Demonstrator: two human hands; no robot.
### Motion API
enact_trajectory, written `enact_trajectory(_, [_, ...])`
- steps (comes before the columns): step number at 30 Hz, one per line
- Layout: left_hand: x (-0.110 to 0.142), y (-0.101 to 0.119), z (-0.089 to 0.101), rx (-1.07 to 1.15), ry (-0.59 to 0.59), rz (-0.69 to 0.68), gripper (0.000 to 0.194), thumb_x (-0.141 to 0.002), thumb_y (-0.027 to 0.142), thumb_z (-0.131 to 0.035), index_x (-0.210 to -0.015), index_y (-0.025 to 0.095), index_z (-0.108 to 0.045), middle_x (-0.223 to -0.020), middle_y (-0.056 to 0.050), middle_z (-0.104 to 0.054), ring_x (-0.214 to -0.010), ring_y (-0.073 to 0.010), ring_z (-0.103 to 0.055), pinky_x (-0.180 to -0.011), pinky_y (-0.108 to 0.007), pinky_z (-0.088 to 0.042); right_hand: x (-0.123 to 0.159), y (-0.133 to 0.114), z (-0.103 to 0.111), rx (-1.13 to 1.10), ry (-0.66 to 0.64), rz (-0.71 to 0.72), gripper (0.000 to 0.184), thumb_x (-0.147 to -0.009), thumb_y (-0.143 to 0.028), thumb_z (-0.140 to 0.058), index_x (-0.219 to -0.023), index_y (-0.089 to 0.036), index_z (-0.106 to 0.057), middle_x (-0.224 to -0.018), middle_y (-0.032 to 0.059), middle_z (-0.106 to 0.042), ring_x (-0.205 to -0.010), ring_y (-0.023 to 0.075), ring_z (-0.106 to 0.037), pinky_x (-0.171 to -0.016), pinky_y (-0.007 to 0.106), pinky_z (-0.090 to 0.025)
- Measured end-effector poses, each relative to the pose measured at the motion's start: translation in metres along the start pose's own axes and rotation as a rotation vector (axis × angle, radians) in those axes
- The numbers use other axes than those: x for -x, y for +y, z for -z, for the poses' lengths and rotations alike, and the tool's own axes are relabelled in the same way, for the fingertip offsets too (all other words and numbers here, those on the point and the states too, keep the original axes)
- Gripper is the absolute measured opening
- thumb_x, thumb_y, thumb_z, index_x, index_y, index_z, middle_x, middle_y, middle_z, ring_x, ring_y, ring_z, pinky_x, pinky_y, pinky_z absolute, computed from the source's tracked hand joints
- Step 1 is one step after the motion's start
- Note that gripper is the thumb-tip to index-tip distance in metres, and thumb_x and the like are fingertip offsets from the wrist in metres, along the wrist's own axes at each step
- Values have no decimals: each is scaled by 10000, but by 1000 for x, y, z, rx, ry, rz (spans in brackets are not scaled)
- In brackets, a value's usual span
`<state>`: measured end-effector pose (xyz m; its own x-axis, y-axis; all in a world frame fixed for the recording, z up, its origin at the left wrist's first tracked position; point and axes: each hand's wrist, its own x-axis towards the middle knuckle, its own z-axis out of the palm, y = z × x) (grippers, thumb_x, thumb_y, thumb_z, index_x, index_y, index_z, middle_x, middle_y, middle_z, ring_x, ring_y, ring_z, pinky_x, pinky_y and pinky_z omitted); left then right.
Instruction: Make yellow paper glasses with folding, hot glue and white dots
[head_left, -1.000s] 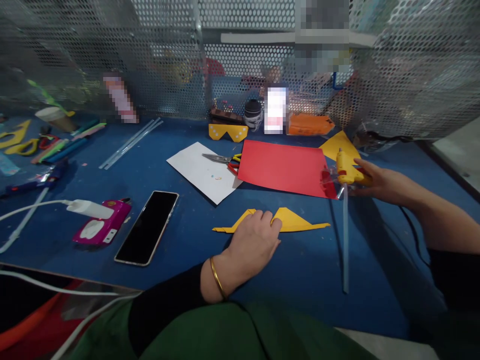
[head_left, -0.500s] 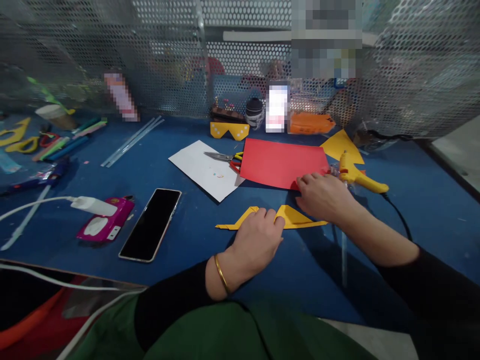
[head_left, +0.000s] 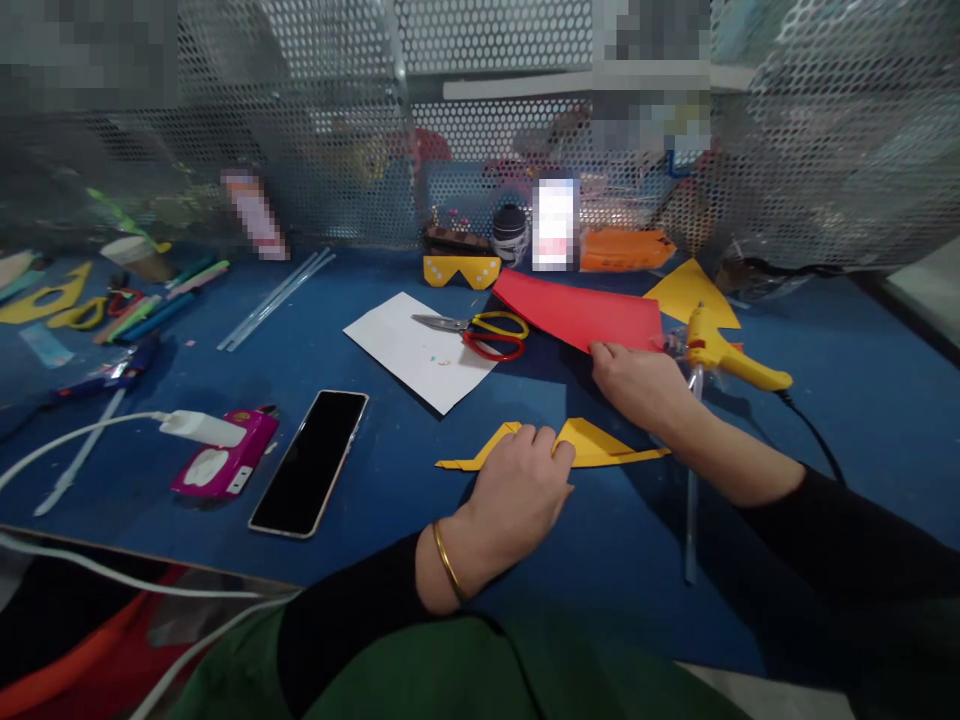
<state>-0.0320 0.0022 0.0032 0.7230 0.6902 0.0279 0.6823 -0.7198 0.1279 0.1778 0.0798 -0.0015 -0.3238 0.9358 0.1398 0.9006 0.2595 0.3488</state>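
Note:
My left hand [head_left: 523, 485], wearing a gold bangle, has its fingers curled over the middle of a folded yellow paper piece [head_left: 592, 445] on the blue table. Its thumb is mostly hidden. A red sheet of paper [head_left: 581, 310] is pinched at its near edge by my right hand [head_left: 641, 385], and that edge is raised off the table. Scissors [head_left: 480, 330] with one yellow and one red handle lie partly on a white sheet [head_left: 409, 350]. Right of my right hand stands a yellow glue gun [head_left: 724, 355] with a clear glue stick [head_left: 691, 520].
A phone [head_left: 309, 462] and a magenta power socket [head_left: 225, 455] with a white plug lie at left. Farther back are yellow paper glasses [head_left: 461, 270], a yellow triangle [head_left: 694, 290] and an orange packet [head_left: 626, 250]. Markers [head_left: 154, 310] crowd the far left. Perforated metal panels [head_left: 495, 50] border the back.
My right hand has lifted the near edge of the red sheet, and the scissors' handles are now uncovered. My left hand keeps hold of the yellow paper. The view has shifted slightly.

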Motion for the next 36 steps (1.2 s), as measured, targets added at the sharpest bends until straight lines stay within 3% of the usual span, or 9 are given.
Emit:
enact_trajectory(6, [0,0,5,20,-41,28,205,-949,336,-670,-1016,155,-600,-1016,-88,-647,-962,-283,-616,-774,-404,-514,-4,-2,7,-72,242,65,398,-1013,-156,-417,-1349,-106,-625,-1242,163,-747,-975,218,-745,-699,296,-521])
enact_trajectory(10, [0,-1,5,31,-47,33,211,-942,332,-675,-1038,155,-612,-1019,-83,-646,-952,-284,-614,-784,-414,-525,-9,5,22,-82,546,140,344,-1017,-155,-441,-1284,-124,-657,-1164,115,-785,-911,173,-742,-722,282,-519])
enact_trajectory(13, [-1,-2,4,32,-51,37,225,-935,329,-683,-1059,152,-617,-1023,-84,-644,-954,-288,-612,-801,-422,-528,-11,20,36,18,642,109,346,-1032,-162,-430,-1299,-113,-644,-1149,110,-791,-913,175,-743,-706,289,-498])
enact_trajectory(16, [-2,-2,5,42,-67,37,200,-937,317,-678,-1036,154,-619,-1016,-83,-644,-936,-286,-611,-798,-420,-525,-11,39,47,95,586,75,361,-1050,-156,-394,-1299,-86,-645,-1153,136,-786,-940,185,-734,-693,303,-463])
enact_trajectory(20, [-2,-3,6,34,-58,29,202,-926,319,-695,-1011,156,-614,-992,-80,-646,-906,-277,-610,-770,-402,-512,-8,66,53,107,359,8,409,-1070,-147,-324,-1346,-49,-611,-1184,197,-759,-956,188,-697,-714,332,-407])
enact_trajectory(23, [-2,-2,4,22,-33,29,214,-914,322,-715,-998,160,-603,-974,-73,-648,-877,-264,-606,-740,-380,-499,-8,87,48,121,184,-88,450,-1078,-146,-262,-1379,-43,-580,-1230,213,-733,-965,193,-672,-736,351,-369])
enact_trajectory(27, [-2,-3,2,25,-5,33,213,-911,320,-718,-1001,168,-601,-962,-65,-648,-858,-260,-604,-714,-376,-499,-10,112,32,139,91,-157,461,-1065,-129,-256,-1380,-19,-575,-1226,228,-723,-931,206,-666,-701,360,-317])
enact_trajectory(31, [-2,-3,3,22,-5,32,234,-894,321,-741,-1013,166,-612,-966,-66,-660,-863,-253,-611,-718,-369,-508,-12,126,16,143,-11,-181,409,-1035,-105,-307,-1175,-30,-684,-1006,225,-754,-807,225,-665,-646,361,-270])
enact_trajectory(36, [1,-5,5,100,9,6,190,-922,324,-708,-968,156,-631,-979,-77,-677,-887,-254,-624,-758,-392,-528,-1,124,16,107,-111,-94,153,-941,-203,-595,-940,-94,-702,-958,183,-762,-839,246,-687,-730,356,-379])
